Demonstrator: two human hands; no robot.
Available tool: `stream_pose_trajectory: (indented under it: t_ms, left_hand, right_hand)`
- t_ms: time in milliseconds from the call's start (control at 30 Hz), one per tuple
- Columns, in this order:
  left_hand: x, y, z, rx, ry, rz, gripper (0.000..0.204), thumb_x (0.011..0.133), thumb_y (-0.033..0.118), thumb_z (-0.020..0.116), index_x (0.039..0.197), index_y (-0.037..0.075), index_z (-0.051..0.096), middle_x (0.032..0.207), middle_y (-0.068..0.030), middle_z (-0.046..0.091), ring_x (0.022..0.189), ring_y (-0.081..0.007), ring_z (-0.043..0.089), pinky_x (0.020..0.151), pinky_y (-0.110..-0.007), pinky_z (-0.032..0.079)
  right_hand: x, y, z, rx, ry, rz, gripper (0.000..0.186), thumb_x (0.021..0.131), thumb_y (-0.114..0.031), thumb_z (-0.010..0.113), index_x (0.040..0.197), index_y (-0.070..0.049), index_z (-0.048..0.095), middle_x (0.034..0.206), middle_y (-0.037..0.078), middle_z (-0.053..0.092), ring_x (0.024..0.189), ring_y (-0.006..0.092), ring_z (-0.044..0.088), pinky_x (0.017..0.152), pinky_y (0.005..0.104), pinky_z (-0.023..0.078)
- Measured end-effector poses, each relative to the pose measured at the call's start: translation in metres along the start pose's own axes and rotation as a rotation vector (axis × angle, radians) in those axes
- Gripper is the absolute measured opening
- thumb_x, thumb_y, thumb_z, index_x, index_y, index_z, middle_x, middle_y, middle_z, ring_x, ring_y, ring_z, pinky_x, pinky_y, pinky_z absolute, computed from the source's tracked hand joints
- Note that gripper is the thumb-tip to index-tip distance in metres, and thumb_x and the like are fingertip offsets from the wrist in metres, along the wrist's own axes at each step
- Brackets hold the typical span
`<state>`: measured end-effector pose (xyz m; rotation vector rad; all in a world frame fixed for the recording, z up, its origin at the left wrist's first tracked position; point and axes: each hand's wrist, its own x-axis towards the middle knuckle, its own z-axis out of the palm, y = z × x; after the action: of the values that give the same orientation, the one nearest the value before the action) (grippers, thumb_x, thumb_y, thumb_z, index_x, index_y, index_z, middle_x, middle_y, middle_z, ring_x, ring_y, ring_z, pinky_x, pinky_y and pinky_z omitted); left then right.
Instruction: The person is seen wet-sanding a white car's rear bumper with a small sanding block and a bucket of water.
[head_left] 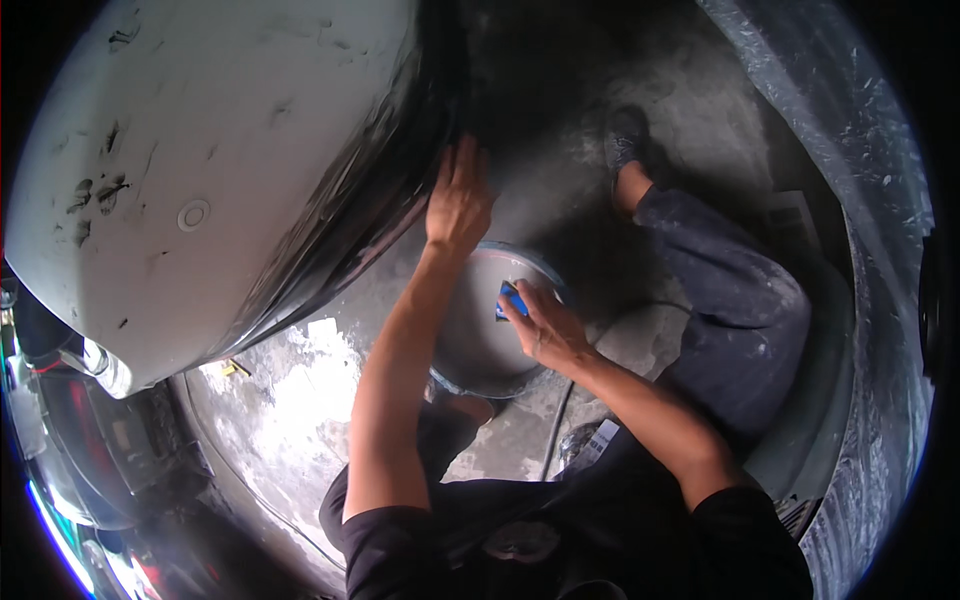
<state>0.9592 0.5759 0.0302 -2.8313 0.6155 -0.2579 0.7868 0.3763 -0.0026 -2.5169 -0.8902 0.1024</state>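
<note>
My left hand lies with its fingers stretched out against the dark lower edge of a large pale car panel. Black smudges and a small round fitting mark the panel's surface. Between the thumb and fingers of my right hand is a small blue sanding block. That hand is over a round basin of cloudy grey liquid on the floor. I cannot tell whether the block touches the liquid.
A dark hose runs over the stained concrete floor past the basin. Clear plastic sheeting hangs along the right side. My bent leg stretches out on the right. A small yellow item lies below the panel, and car parts are at far left.
</note>
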Motion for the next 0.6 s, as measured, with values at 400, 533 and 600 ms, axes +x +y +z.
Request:
stream_pose_trajectory:
  t_ms: [400,533,600]
  left_hand:
    - [-0.099,0.004,-0.012,-0.547,-0.072,0.016,0.044,0.095,0.021,0.073,0.133,-0.002,0.069,0.140,-0.0198,0.066,0.129,-0.0386,0.064,0.108,-0.051,0.054]
    - [-0.131,0.028,-0.015,-0.469,0.142,0.033,0.039,0.090,0.013,0.070,0.126,-0.002,0.069,0.115,-0.0198,0.068,0.105,-0.0373,0.066,0.092,-0.052,0.056]
    - [-0.155,0.055,0.002,-0.644,0.027,-0.029,0.037,0.085,0.010,0.068,0.120,-0.002,0.070,0.105,-0.0201,0.067,0.095,-0.0391,0.065,0.084,-0.054,0.055]
  right_hand:
    - [0.004,-0.001,-0.007,0.150,0.125,-0.008,0.046,0.095,-0.019,0.073,0.137,-0.004,0.062,0.131,0.029,0.062,0.101,0.0398,0.070,0.084,0.0494,0.061]
    - [-0.001,0.007,0.000,0.161,0.154,0.015,0.043,0.095,-0.020,0.073,0.133,-0.003,0.065,0.131,0.029,0.062,0.102,0.0393,0.070,0.086,0.0493,0.061]
    - [-0.003,0.007,0.005,0.092,0.088,0.033,0.046,0.093,-0.022,0.075,0.135,-0.005,0.070,0.137,0.026,0.062,0.112,0.0396,0.070,0.090,0.0458,0.062]
